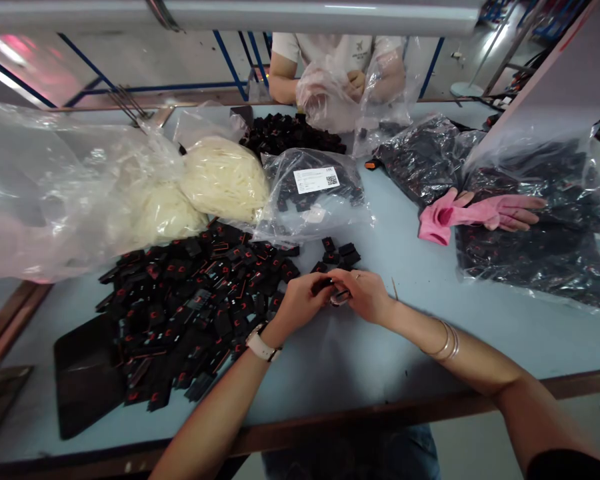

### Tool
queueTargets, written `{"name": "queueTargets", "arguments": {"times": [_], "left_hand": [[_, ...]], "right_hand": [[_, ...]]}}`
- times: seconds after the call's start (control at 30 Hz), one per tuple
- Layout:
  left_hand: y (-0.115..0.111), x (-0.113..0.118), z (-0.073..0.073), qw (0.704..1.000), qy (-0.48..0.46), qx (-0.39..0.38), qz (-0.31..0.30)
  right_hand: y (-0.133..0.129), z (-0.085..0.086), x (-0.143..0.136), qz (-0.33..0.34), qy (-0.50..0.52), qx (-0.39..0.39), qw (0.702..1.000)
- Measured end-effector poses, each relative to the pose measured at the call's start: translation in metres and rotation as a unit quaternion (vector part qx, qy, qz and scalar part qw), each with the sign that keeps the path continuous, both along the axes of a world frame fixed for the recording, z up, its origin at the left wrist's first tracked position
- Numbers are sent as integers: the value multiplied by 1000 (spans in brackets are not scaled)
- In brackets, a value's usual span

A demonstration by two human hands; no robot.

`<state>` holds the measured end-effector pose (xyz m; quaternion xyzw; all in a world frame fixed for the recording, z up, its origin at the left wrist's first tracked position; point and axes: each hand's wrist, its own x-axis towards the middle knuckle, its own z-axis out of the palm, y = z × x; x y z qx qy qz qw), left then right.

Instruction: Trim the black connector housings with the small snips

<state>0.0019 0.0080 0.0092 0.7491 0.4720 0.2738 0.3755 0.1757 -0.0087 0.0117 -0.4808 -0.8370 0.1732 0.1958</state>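
Note:
My left hand [304, 301] and my right hand [364, 293] meet over the table, fingertips close together. Pinched in the left fingers is a small black plastic part [323, 285], mostly covered by them. The right hand is closed too, and a small object with a shiny, pale curved edge [340, 298] shows under its fingers; its kind is unclear. Just beyond the hands lie several loose black plastic parts [347, 254]. To the left spreads a large pile of black plastic parts [195, 313] with orange-red marks, close beside my left wrist.
A black tray [87, 373] lies left of the pile. Behind are bags of cream-coloured pieces [225, 177] and a labelled clear bag [316, 180]. Pink gloves [480, 212] rest on bags of black parts [535, 260] at right. Across the table, a person [337, 67] handles clear plastic.

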Motion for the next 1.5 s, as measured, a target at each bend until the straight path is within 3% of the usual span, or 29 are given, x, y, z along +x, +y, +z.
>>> {"name": "queueTargets", "arguments": {"times": [0.2,0.33,0.4,0.53,0.6,0.73,0.83,1.0,1.5], "left_hand": [[0,-2,-3,1000,17,17,0],[0,-2,-5,1000,14,8,3],[0,-3,-5,1000,18,-6,4],[1,-4,-6,999,28,-25,11],[1,-4,-7,999,20,-33,8],[1,-4,-7,999,15,-40,8],[1,-4,-5,999,18,-34,5],[0,-3,-2,1000,21,-22,2],[0,-3,-5,1000,13,-12,1]], "right_hand": [[2,-1,1,30,3,2,1000],[6,-2,3,19,118,-39,992],[7,-1,2,-36,232,-52,971],[8,3,-3,-148,436,-79,884],[7,4,-6,-178,472,-85,859],[6,-1,-9,-168,493,-125,845],[6,-9,-9,-156,496,-130,844],[6,-14,-9,-132,447,-112,877],[3,-11,-8,-107,414,-89,900]]}}
